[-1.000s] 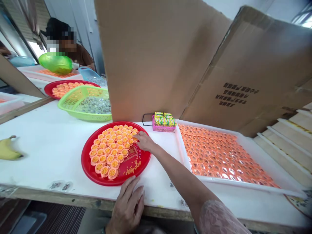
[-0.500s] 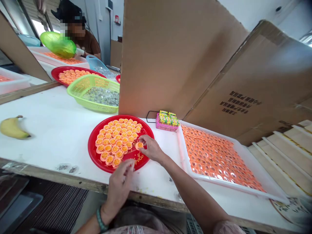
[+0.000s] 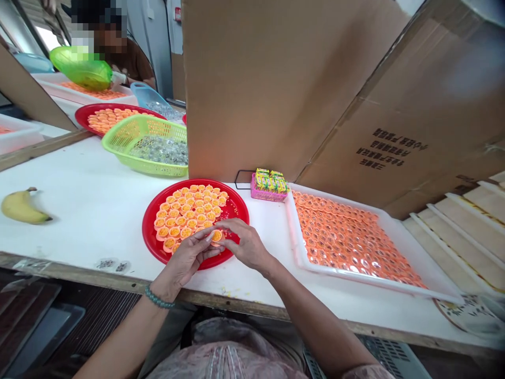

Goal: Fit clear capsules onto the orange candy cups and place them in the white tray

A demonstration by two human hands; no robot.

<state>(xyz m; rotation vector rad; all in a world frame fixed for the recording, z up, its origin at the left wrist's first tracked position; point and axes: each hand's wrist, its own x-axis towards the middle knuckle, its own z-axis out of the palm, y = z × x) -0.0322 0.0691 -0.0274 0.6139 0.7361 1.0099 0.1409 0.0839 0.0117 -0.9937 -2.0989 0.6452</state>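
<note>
A small round orange piece with a yellow-orange centre is held above the red round tray. My right hand pinches it from the right, thumb below and fingers above. From the left, the thumb and fingers of my left hand close on the same piece; a green bead bracelet circles that wrist. Many similar orange pieces cover the tray's left and middle, and small loose yellow-orange beads lie at its right. My hands hide the tray's front right part.
A white tray of orange pieces under clear covers lies to the right. Behind are a pink basket of small packets, a cardboard wall and a green basket of clear parts. A banana lies left. Across the table, a person holds a green bowl.
My right hand has brought the orange piece left and toward me. My left hand has risen from the tray's front edge to meet it. The view has shifted slightly.
</note>
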